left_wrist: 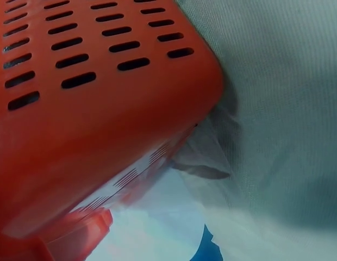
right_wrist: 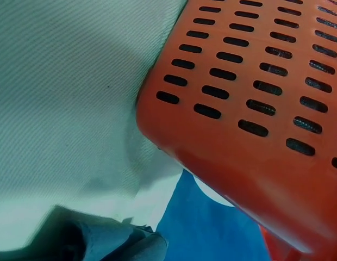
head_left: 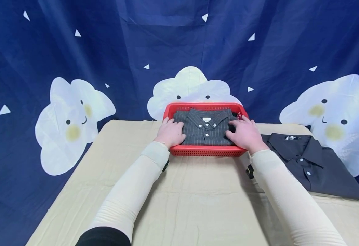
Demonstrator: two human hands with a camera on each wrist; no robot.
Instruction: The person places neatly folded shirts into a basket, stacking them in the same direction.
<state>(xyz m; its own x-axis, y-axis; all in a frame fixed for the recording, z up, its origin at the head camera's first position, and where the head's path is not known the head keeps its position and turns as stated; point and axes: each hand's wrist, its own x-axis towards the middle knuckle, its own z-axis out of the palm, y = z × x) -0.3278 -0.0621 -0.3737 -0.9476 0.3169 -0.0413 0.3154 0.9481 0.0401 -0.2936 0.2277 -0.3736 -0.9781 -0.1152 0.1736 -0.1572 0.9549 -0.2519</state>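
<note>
A red plastic basket (head_left: 207,151) with slotted walls stands on the beige-covered table. Inside it lies a folded dark pinstriped shirt (head_left: 195,131), collar and white buttons facing up. My left hand (head_left: 171,132) lies over the basket's left rim, its thumb reaching inward beside the shirt. Across from it, my right hand (head_left: 245,133) lies over the right rim, with thumb and forefinger spread apart at the shirt's edge. Some fingertips are hidden. Both wrist views show the basket's slotted wall (left_wrist: 130,87) close up, with no fingers in sight.
A folded black shirt (head_left: 327,171) lies at the table's right side, near my right forearm. The table (head_left: 198,198) has a wrinkled beige cover. Behind it hangs a dark blue curtain (head_left: 130,41) with white clouds and small triangles.
</note>
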